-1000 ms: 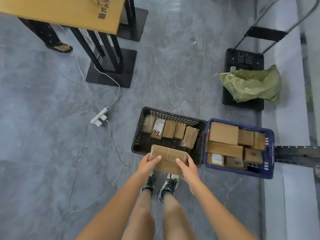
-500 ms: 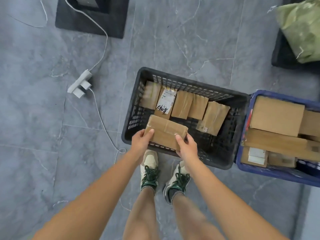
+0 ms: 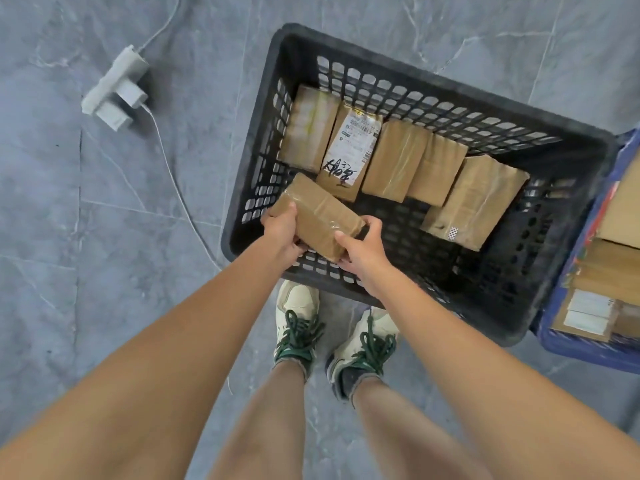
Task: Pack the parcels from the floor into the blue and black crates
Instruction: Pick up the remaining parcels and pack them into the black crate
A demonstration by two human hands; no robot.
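A taped brown parcel (image 3: 320, 213) is held inside the near left corner of the black crate (image 3: 450, 81). My left hand (image 3: 281, 232) grips its left end and my right hand (image 3: 360, 247) grips its right end. Along the crate's far side several more brown parcels lean in a row; one carries a white label (image 3: 356, 140) with black writing. A larger parcel (image 3: 474, 202) leans at the right of that row. The blue crate (image 3: 568, 341) stands against the black crate's right side, holding cardboard parcels (image 3: 620, 216).
A white power strip (image 3: 116, 88) with plugs and a white cable (image 3: 180, 188) lie on the grey tiled floor left of the black crate. My two shoes (image 3: 332, 337) stand just in front of the crate's near wall.
Both hands have carried the parcel over the near rim and down into the black crate's near left corner. The view has dropped closer to the crates.
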